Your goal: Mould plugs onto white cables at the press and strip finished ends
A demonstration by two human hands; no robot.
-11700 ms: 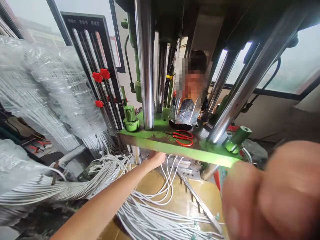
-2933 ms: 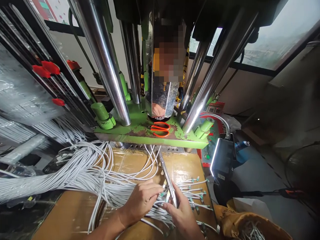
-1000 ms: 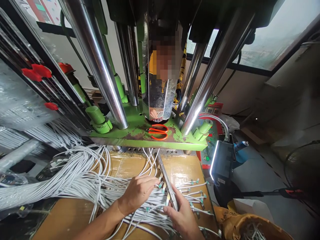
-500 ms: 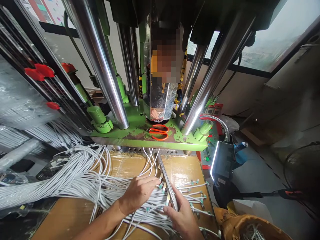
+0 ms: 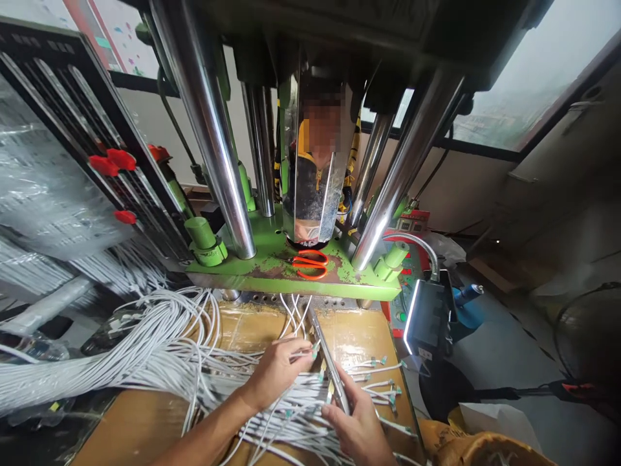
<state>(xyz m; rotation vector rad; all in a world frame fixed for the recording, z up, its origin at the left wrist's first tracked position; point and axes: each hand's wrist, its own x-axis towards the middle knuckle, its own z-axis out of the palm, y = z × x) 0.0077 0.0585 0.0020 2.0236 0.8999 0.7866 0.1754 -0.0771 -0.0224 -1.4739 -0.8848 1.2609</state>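
Note:
My left hand [image 5: 277, 371] pinches a thin white cable [image 5: 305, 353] with a green-tipped end, close to a long metal bar [image 5: 330, 362] that runs out from under the green press plate [image 5: 272, 265]. My right hand [image 5: 358, 424] rests on the near end of that bar, fingers gripping it. A thick bundle of white cables [image 5: 145, 343] spreads across the brown cardboard-covered bench [image 5: 140, 427] under both hands. More green-tipped cable ends [image 5: 383, 382] lie to the right of the bar.
Orange-handled scissors [image 5: 309, 265] lie on the green plate between chrome columns [image 5: 213, 142]. A small lamp on a flexible neck [image 5: 423, 310] stands at the right. Plastic-wrapped cable bundles [image 5: 43, 194] fill the left. A sack [image 5: 485, 450] sits at the lower right.
My left hand has lifted one cable end and moved it toward the bar. My right hand has stayed on the bar. The view has tilted slightly.

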